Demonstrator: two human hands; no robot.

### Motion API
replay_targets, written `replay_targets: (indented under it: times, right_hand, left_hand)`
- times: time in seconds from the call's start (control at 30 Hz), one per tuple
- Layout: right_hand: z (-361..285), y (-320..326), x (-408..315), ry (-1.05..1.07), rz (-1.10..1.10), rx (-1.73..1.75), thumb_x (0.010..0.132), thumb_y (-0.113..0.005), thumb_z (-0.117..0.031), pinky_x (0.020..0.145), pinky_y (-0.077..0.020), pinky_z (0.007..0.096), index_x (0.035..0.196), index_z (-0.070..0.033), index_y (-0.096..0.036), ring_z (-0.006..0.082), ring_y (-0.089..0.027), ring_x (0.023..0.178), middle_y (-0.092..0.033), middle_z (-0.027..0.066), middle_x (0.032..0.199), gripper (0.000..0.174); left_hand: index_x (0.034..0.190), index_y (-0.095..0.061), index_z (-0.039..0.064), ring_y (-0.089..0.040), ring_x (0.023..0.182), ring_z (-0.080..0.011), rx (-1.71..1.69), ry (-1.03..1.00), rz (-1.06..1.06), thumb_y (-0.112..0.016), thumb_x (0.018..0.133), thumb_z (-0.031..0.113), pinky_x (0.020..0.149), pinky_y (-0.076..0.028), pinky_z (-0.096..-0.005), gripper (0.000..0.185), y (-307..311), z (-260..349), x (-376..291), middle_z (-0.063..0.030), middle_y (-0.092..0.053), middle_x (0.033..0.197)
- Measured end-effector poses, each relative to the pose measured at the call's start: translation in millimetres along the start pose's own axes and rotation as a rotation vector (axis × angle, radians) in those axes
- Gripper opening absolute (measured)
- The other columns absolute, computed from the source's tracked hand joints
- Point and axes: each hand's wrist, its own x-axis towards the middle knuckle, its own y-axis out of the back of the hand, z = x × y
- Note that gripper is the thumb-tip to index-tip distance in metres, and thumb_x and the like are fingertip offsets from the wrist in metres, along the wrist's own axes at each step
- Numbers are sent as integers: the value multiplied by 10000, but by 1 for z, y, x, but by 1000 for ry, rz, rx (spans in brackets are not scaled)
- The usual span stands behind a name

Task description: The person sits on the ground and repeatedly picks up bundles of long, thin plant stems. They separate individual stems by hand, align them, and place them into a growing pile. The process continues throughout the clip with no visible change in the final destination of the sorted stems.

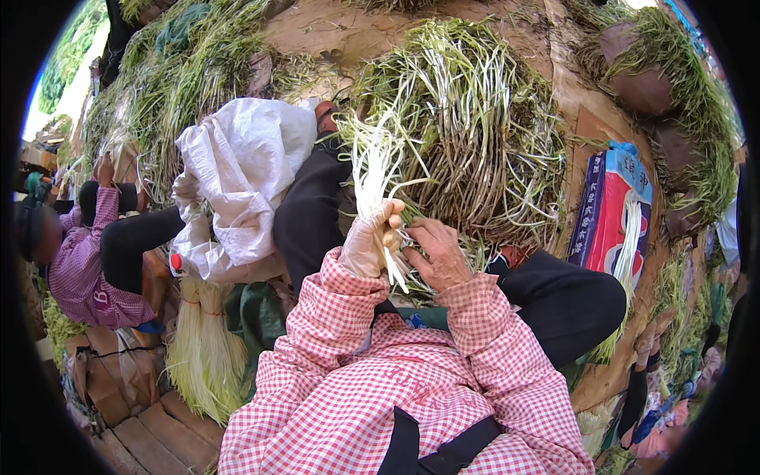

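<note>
My left hand [369, 240], in a pale glove, is closed around a small bunch of peeled white allium-like stalks [375, 160]. Their leafy tips fan out upward, and the trimmed white ends stick out below the fist. Close against it on the right is my bare right hand [439, 252], with its fingers bent toward the bunch. Whether it pinches a stalk is hidden. Beyond both hands lies a large heap of unpeeled stalks [469, 130], green and white at the top, brown toward the near ends.
To the left sits a white woven sack [246, 184] above tied bundles of pale stalks [205, 344]. More peeled stalks [629, 243] lie on a printed plastic bag [608, 208] at right. Another person [101, 261] sits at far left. Green heaps [689, 101] line the right side.
</note>
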Motion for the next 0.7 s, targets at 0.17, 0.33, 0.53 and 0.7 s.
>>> replay_targets:
  times: [0.17, 0.33, 0.53, 0.7]
  right_hand:
    - [1, -8, -25, -265, -120, 273, 927, -518, -247, 571, -414, 440, 977, -32, -522, 370, -548, 630, -579, 186, 719, 220]
    - [-1, 4, -25, -425, -272, 506, 954, -472, -326, 596, -413, 397, 931, -15, -523, 291, -537, 637, -553, 164, 716, 315]
    - [31, 8, 5, -573, -95, 924, 947, -452, -454, 729, -398, 257, 1082, -8, -585, 108, -494, 787, -544, 22, 828, 485]
    - [14, -3, 35, -615, 100, 1235, 880, -641, -193, 663, -442, 206, 1059, -17, -581, 56, -530, 752, -586, -15, 865, 259]
  left_hand:
    - [986, -607, 38, -538, 609, -112, 98, -16, 112, -565, 924, 268, 550, -450, -237, 242, 1, 1, 2, 0, -583, 722]
    - [1003, -585, 58, -560, 634, -124, -47, -7, 63, -555, 929, 285, 598, -481, -269, 241, 3, -8, 8, 17, -565, 694]
    - [1031, -584, 44, -512, 565, -93, 34, 82, -15, -547, 934, 281, 550, -426, -248, 259, 0, -23, -5, 18, -578, 712]
    - [1046, -580, 47, -525, 572, -88, -3, 104, 9, -570, 922, 282, 545, -447, -247, 266, 6, -39, -15, 15, -580, 725]
